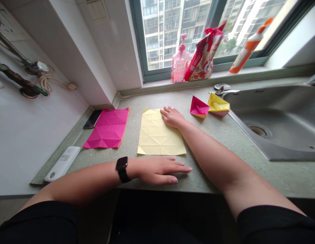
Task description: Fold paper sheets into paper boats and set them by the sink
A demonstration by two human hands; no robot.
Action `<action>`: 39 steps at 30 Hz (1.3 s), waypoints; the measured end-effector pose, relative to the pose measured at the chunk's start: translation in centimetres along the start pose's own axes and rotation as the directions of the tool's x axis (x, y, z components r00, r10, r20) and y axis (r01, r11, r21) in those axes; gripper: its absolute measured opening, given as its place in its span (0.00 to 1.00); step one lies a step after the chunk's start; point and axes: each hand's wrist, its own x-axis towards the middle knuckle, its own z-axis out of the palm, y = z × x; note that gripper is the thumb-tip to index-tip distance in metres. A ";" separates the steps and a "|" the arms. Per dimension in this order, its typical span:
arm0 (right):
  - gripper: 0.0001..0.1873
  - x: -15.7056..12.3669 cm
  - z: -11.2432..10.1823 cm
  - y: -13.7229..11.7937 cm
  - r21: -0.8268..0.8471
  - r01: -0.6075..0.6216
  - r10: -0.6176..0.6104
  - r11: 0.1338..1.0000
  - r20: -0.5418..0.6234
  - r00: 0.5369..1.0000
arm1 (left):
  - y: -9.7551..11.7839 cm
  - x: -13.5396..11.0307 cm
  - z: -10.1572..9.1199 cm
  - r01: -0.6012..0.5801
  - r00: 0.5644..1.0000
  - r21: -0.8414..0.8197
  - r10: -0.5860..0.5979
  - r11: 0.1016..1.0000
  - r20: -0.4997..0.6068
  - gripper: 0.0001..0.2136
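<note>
Hands apart, neither one clamped on anything. Right hand [172, 117] flat, fingers spread over the right edge of a creased sheet of yellow paper [157, 134]. Left hand [157, 171] flat on the speckled stone countertop [249, 149], just below the sheet and apart from it, with a black-strapped smartwatch [121, 168] at the wrist. Sheet lying flat, fold grid visible, between a creased magenta sheet [106, 128] and a pink paper boat [199, 106]. Yellow paper boat [218, 104] just beside the pink one, both near the rim of a stainless steel sink [271, 125]. Black smartphone [92, 119] at the far corner of the magenta sheet.

Risks, as judged from this layout: a wide sweep of the right forearm, with possible loss of either boat over the rim into the sink. Uneven hand pressure on the yellow sheet, a likely cause of stray creases across the grid. Watch strap dragging over the near edge, with possible scuffing or shifting of the paper. Any moisture around the sink, cause of spotting or softened folds, though none clearly visible.
</note>
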 end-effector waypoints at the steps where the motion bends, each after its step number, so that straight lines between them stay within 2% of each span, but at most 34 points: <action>1: 0.31 -0.1 0.0 0.1 0.013 0.007 -0.007 1.000 -0.016 1.000 | -0.2 -0.5 -0.7 0.002 0.998 -0.019 -0.003 1.000 -0.062 0.29; 3: 0.30 -0.2 -0.1 0.2 0.042 0.031 -0.028 0.999 -0.065 0.997 | -1.3 -1.9 -2.2 0.018 0.969 0.057 -0.003 0.998 -0.249 0.27; 5: 0.30 -0.3 -0.2 0.4 0.067 0.062 -0.054 0.996 -0.119 0.991 | -3.0 -3.7 -3.7 0.060 0.923 0.132 -0.005 0.989 -0.385 0.27; 9: 0.27 -0.5 -0.2 0.6 0.105 0.129 -0.110 0.986 -0.169 0.979 | -6.1 -6.6 -4.8 0.137 0.863 0.113 -0.063 0.984 -0.501 0.33; 10: 0.27 -0.6 -0.2 0.6 0.120 0.146 -0.125 0.982 -0.164 0.979 | -6.4 -7.1 -4.6 0.144 0.864 0.095 -0.079 0.985 -0.497 0.35; 14: 0.25 -1.0 0.0 0.7 0.183 0.203 -0.182 0.962 -0.124 0.975 | -6.5 -8.2 -3.9 0.128 0.919 0.051 -0.099 0.990 -0.381 0.36; 16: 0.24 -1.1 0.0 0.6 0.191 0.215 -0.197 0.958 -0.109 0.974 | -6.3 -8.4 -3.9 0.119 0.933 0.042 -0.098 0.992 -0.347 0.30; 18: 0.23 -1.3 -0.2 0.6 0.196 0.210 -0.195 0.958 -0.091 0.976 | -6.2 -8.6 -4.1 0.123 0.934 0.047 -0.100 0.991 -0.343 0.19; 20: 0.24 -1.4 -0.4 0.5 0.205 0.192 -0.181 0.960 -0.075 0.981 | -6.1 -8.7 -4.3 0.134 0.931 0.068 -0.103 0.989 -0.351 0.11; 24: 0.24 -1.8 -1.0 0.2 0.213 0.153 -0.146 0.965 -0.047 0.988 | -6.1 -8.8 -4.5 0.155 0.918 0.121 -0.098 0.980 -0.385 0.11; 29: 0.22 -2.0 -1.4 -0.5 0.217 0.110 -0.102 0.970 -0.047 0.994 | -6.6 -8.9 -4.5 0.138 0.903 0.143 -0.065 0.980 -0.426 0.04; 35: 0.23 -2.3 -2.0 -0.7 0.236 0.104 -0.102 0.966 -0.021 0.995 | -6.0 -9.1 -5.3 0.158 0.898 0.070 -0.114 0.985 -0.424 0.05; 39: 0.30 -3.6 -2.5 -0.8 0.243 0.119 -0.138 0.963 0.063 0.988 | -4.9 -9.4 -5.9 0.185 0.858 0.048 -0.137 0.982 -0.495 0.06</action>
